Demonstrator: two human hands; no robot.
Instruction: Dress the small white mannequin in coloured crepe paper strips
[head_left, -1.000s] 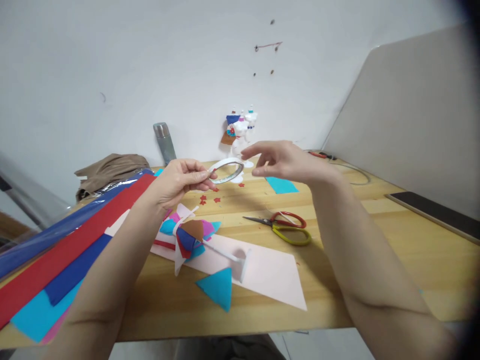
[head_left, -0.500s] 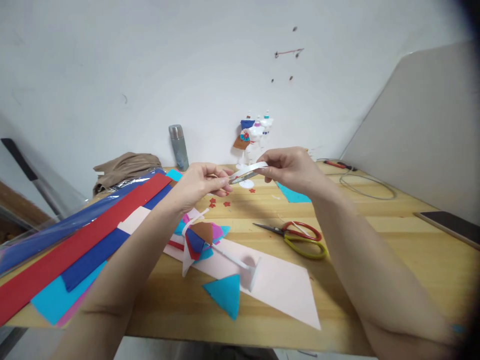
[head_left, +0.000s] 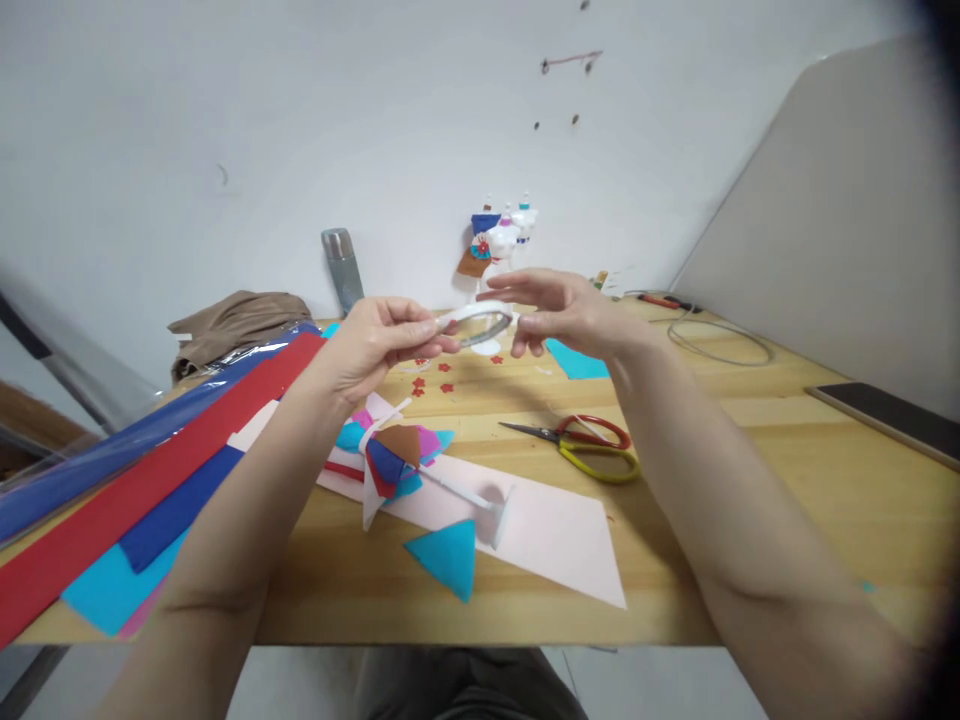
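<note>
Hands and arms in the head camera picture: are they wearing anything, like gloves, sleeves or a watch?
No. The left hand and the right hand are bare, with no gloves and no rings that show. Both forearms are bare right down to the bottom edge of the picture, with no sleeves, watch or bracelet in view. The fingers are slim with short nails.

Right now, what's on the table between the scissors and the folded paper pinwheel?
Head view: bare wood between scissors and pinwheel, apart from the pink sheet's upper edge. The hands hold a tape ring above.
</note>
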